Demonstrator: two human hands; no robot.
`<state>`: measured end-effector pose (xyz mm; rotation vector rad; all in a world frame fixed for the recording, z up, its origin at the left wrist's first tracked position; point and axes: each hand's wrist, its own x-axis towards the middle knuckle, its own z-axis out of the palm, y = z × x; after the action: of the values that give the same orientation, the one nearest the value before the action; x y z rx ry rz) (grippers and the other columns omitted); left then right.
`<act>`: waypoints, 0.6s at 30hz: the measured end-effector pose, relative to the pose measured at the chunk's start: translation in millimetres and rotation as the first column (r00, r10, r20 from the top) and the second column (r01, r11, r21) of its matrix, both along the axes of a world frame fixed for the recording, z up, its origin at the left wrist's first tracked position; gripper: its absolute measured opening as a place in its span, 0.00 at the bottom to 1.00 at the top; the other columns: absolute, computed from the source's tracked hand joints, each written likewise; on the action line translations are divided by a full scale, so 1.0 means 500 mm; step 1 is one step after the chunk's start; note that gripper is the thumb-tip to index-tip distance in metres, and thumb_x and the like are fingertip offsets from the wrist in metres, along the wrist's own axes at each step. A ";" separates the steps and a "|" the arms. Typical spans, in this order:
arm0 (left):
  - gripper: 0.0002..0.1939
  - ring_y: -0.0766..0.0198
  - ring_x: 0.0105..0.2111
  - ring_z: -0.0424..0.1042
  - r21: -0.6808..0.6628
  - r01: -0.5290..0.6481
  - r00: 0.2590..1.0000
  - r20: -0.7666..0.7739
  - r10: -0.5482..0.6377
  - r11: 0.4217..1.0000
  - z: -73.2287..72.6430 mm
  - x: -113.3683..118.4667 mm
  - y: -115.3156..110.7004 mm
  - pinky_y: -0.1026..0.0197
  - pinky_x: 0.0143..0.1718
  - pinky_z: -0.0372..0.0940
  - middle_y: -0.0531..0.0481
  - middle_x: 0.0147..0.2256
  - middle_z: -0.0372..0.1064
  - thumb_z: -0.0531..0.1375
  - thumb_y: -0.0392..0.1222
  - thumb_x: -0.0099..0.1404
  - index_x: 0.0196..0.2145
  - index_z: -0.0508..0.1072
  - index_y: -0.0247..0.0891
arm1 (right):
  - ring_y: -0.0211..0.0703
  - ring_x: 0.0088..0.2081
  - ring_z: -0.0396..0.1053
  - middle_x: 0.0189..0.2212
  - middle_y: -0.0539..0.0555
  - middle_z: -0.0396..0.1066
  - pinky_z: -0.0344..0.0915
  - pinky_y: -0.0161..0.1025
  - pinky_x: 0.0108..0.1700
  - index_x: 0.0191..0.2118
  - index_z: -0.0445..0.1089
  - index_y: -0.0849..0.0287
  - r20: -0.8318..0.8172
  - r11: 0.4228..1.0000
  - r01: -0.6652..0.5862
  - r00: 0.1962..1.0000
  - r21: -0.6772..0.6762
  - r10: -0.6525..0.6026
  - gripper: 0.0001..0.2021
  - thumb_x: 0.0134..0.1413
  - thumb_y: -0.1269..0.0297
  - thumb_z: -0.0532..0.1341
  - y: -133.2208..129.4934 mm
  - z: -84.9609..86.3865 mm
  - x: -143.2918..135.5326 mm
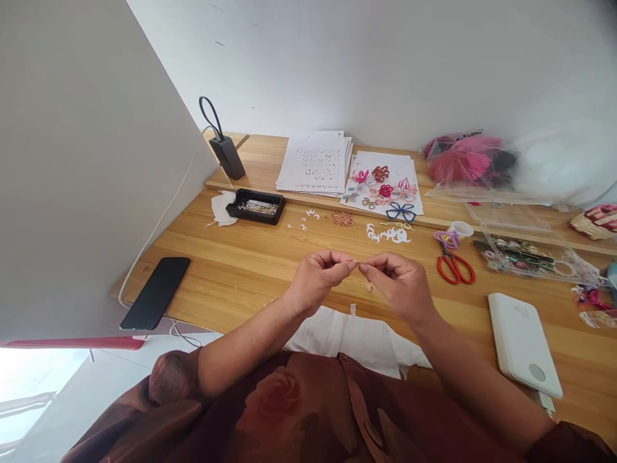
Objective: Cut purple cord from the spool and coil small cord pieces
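Note:
Over the near middle of the table, my left hand [321, 276] and my right hand [398, 281] meet fingertip to fingertip. Each is closed in a pinch. Whatever they hold between them is too small and too covered by the fingers to name. Just below my right fingertips shows a small tan piece [369, 288]; I cannot tell whether it hangs or lies on the wood. Beyond the hands are white crescent-shaped cutouts [388, 233] and a cluster of pinkish-copper loops [343, 219]. Red-handled scissors [456, 267] lie to the right of my right hand.
A black tray [258, 207] holds tiny beads. Behind stand a paper stack [313, 164] and a sheet with coloured flower ornaments [385, 191]. At left lies a black phone [155, 292]; at right, a white power bank [524, 344] and a clear box [527, 257] of trinkets. White cloth [337, 331] covers the near edge.

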<state>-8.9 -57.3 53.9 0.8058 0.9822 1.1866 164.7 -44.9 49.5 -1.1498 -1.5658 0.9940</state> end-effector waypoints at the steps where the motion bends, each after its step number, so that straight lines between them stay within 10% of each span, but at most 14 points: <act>1: 0.20 0.74 0.22 0.53 -0.008 -0.012 1.000 0.005 0.012 1.000 -0.001 0.001 0.001 0.63 0.26 0.48 0.57 0.21 0.65 0.77 0.53 0.48 0.28 0.78 0.34 | 0.35 0.20 0.64 0.20 0.49 0.73 0.59 0.35 0.22 0.29 0.78 0.58 0.040 0.997 0.023 0.999 0.074 -0.026 0.07 0.56 0.62 0.70 -0.008 -0.008 -0.004; 6: 0.20 0.73 0.23 0.57 -0.003 -0.086 0.996 -0.034 0.085 0.996 -0.008 0.005 0.004 0.64 0.26 0.53 0.55 0.23 0.68 0.76 0.53 0.48 0.28 0.78 0.34 | 0.36 0.24 0.68 0.25 0.51 0.76 0.64 0.36 0.28 0.37 0.79 0.60 0.346 0.819 -0.071 0.924 0.569 -0.161 0.05 0.62 0.74 0.65 -0.036 -0.014 -0.010; 10: 0.19 0.71 0.26 0.64 0.044 -0.103 0.989 -0.105 0.107 0.994 -0.015 0.002 0.002 0.64 0.30 0.60 0.52 0.26 0.73 0.76 0.52 0.50 0.30 0.79 0.34 | 0.39 0.25 0.70 0.24 0.51 0.75 0.66 0.38 0.31 0.38 0.78 0.60 0.461 0.692 -0.167 0.848 0.702 -0.263 0.06 0.62 0.76 0.65 -0.041 0.012 -0.001; 18: 0.15 0.66 0.30 0.70 0.114 0.014 0.981 -0.196 0.008 0.993 -0.014 -0.008 -0.005 0.62 0.33 0.64 0.48 0.30 0.77 0.74 0.49 0.54 0.30 0.80 0.35 | 0.39 0.27 0.72 0.26 0.51 0.77 0.67 0.38 0.31 0.39 0.78 0.58 0.383 0.752 -0.100 0.899 0.651 -0.212 0.05 0.61 0.74 0.65 -0.032 0.056 0.007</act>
<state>-12.8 -59.6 47.1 1.0309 1.0799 1.1856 168.1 -60.7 77.6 -0.9197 -1.9956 0.0646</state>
